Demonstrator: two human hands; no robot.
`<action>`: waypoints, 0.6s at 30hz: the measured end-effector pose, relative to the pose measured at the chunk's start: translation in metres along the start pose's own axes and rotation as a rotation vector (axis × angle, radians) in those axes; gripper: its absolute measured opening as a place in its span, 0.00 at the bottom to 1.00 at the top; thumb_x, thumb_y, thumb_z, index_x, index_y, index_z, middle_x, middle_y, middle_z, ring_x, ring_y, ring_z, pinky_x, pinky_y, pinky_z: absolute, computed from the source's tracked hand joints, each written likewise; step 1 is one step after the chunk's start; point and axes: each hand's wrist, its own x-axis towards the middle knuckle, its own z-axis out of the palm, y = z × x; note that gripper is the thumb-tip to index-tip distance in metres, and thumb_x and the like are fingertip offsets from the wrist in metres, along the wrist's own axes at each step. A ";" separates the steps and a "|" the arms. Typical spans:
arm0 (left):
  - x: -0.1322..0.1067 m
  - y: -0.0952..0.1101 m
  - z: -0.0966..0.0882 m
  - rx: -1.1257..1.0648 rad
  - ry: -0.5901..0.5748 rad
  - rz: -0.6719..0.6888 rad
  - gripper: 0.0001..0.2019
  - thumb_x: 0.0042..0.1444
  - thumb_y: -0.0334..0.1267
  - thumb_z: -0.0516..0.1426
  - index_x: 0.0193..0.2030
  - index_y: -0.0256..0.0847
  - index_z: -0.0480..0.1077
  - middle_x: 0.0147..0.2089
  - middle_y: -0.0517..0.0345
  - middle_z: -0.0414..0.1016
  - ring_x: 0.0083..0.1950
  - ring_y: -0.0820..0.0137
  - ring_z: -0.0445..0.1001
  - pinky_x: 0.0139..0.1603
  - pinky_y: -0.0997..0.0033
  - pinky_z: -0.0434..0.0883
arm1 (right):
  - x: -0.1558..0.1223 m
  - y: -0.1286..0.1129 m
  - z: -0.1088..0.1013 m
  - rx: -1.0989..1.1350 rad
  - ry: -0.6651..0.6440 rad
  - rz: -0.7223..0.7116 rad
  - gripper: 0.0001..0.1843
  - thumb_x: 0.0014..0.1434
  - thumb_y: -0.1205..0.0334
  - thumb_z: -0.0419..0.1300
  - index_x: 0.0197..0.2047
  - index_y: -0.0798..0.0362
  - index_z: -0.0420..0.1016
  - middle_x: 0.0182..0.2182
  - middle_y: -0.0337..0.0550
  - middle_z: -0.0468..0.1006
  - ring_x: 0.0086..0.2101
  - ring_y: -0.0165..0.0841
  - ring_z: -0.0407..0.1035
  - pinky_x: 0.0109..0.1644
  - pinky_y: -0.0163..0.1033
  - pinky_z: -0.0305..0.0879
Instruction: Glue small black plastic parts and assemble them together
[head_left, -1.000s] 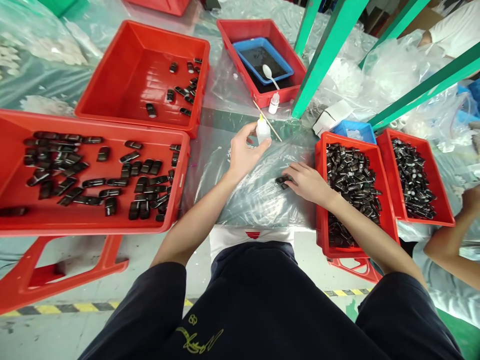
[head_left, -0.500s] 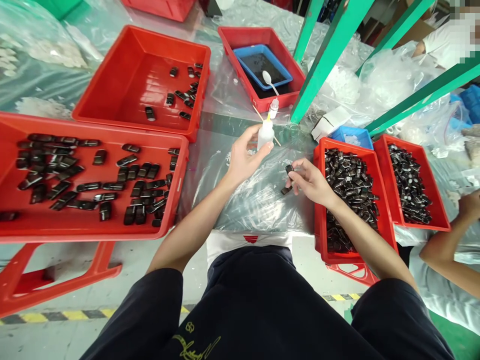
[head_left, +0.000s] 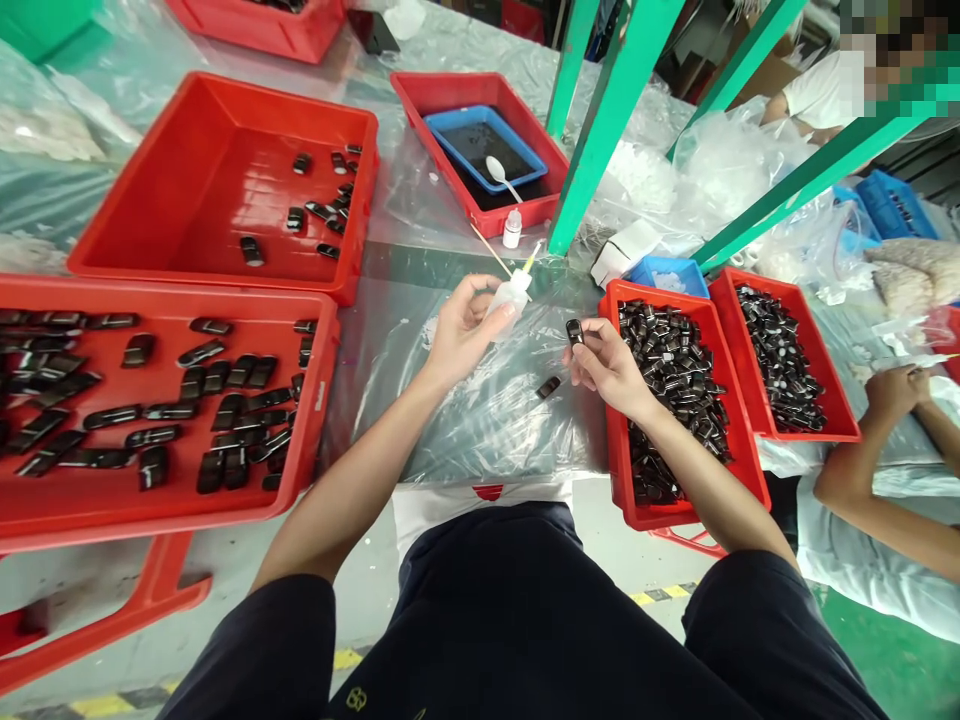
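Observation:
My left hand (head_left: 466, 335) is closed around a small white squeeze bottle (head_left: 510, 303), whose yellow nozzle tilts up to the right. Between the thumb and fingers of my right hand (head_left: 604, 366) is a small dark car-shaped piece (head_left: 574, 332). Another dark piece (head_left: 549, 387) lies on the plastic sheet just left of that hand. Behind the bottle lies a thin wooden stick (head_left: 491, 250), partly hidden by it. A little capped bottle (head_left: 512, 229) stands at the front of the far red bin.
Red bins with dark pieces stand at left (head_left: 319, 400), far left (head_left: 360, 190), right (head_left: 615, 440) and farther right (head_left: 840, 425). A blue tray (head_left: 442, 122) with a white spoon (head_left: 496, 170) sits in the back bin. Green posts (head_left: 600, 130) rise behind. A co-worker's hands (head_left: 896, 388) are at right.
The squeeze bottle has gone from upright to tilted, its nozzle leaning right. My right hand has lifted its piece away from the one on the sheet. The whole view has shifted.

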 end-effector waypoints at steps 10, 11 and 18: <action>0.001 0.023 0.003 -0.217 0.017 -0.293 0.28 0.46 0.65 0.73 0.33 0.41 0.74 0.22 0.65 0.62 0.20 0.80 0.53 0.20 0.77 0.48 | -0.002 0.004 0.005 -0.047 0.013 -0.073 0.21 0.71 0.43 0.64 0.52 0.46 0.61 0.36 0.37 0.82 0.25 0.26 0.73 0.30 0.35 0.67; 0.001 0.025 0.003 -0.259 0.005 -0.327 0.27 0.44 0.62 0.74 0.33 0.41 0.74 0.22 0.66 0.61 0.20 0.81 0.53 0.20 0.77 0.49 | -0.002 0.004 0.006 -0.050 0.008 -0.071 0.21 0.71 0.44 0.64 0.52 0.46 0.61 0.36 0.37 0.83 0.26 0.26 0.73 0.30 0.35 0.67; 0.001 0.026 0.003 -0.392 0.054 -0.388 0.24 0.46 0.55 0.75 0.32 0.39 0.72 0.23 0.68 0.59 0.20 0.83 0.54 0.19 0.78 0.54 | -0.004 0.005 0.006 -0.052 -0.009 -0.074 0.23 0.70 0.41 0.64 0.53 0.47 0.62 0.37 0.39 0.83 0.26 0.26 0.73 0.33 0.36 0.69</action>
